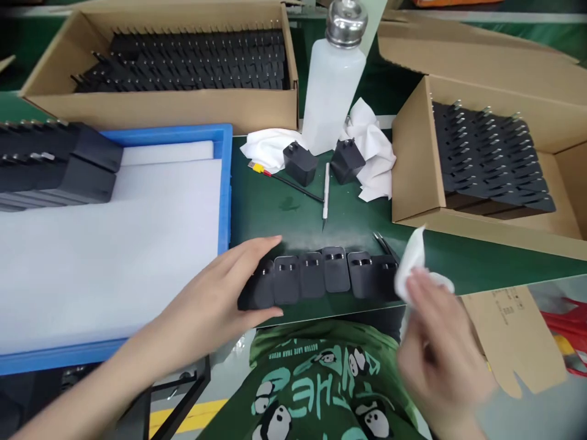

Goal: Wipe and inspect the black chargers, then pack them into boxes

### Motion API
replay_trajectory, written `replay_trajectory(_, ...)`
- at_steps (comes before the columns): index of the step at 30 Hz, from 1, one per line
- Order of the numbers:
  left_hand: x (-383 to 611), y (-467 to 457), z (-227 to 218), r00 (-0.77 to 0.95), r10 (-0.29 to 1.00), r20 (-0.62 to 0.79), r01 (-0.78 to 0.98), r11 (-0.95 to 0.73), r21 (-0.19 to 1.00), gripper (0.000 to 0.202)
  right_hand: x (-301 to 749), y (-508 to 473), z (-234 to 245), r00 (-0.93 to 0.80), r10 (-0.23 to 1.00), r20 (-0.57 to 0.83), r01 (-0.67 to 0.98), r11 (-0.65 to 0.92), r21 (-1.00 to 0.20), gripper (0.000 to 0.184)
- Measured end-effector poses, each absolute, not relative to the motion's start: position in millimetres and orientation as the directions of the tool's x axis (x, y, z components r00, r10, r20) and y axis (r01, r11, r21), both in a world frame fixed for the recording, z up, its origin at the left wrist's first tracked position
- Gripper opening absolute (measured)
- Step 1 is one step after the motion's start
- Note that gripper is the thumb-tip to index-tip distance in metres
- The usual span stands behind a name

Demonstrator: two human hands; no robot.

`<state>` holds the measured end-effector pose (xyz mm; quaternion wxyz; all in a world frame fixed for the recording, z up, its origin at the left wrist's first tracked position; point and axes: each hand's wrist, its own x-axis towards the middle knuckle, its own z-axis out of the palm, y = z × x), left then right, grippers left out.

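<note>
A row of several black power adapters [312, 276] lies along the table's near edge, metal prongs showing. My left hand [229, 284] is around the row's left end, its thumb on the near side and fingers on the far side of the leftmost adapter [261, 290]. My right hand [440, 342], blurred by motion, pinches a crumpled white wipe [413, 260] at the row's right end. Behind that end, dark tweezers [384, 243] stick out, partly hidden.
A blue tray [226, 189] with stacked black adapters [59, 165] stands left. Cardboard boxes [183, 110] [417, 153] of adapters stand behind and right. Between them are a white pump bottle [332, 91], two adapters [300, 163] [347, 161], a craft knife [326, 192], a cable [293, 185] and wipes [373, 146].
</note>
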<state>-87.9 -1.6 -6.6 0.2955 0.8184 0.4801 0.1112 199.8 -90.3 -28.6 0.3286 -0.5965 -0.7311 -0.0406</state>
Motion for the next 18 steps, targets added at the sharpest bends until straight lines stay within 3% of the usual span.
replay_trajectory(4, -88.1, 17.1, -5.8, 0.650, 0.736, -0.189, 0.637, -0.392, 0.664, 0.080, 185.8, -95.7, -49.1, -0.189, 0.839, 0.510, 0.940, 0.304, -0.152, 0.072)
replay_trajectory(10, -85.1, 20.7, -9.3, 0.705, 0.698, -0.124, 0.572, -0.456, 0.682, 0.073, 155.9, -86.1, -44.8, -0.255, 0.828, 0.499, 0.908, 0.383, -0.171, 0.044)
replay_trajectory(15, -85.4, 20.3, -13.6, 0.721, 0.692, -0.040, 0.530, -0.513, 0.675, 0.067, 141.0, -73.9, -38.9, -0.393, 0.820, 0.415, 0.870, 0.478, -0.121, 0.048)
replay_trajectory(18, -85.7, 20.0, -15.3, 0.725, 0.689, -0.021, 0.520, -0.528, 0.671, 0.067, 131.7, -72.0, -37.4, -0.407, 0.804, 0.433, 0.871, 0.484, -0.080, 0.044)
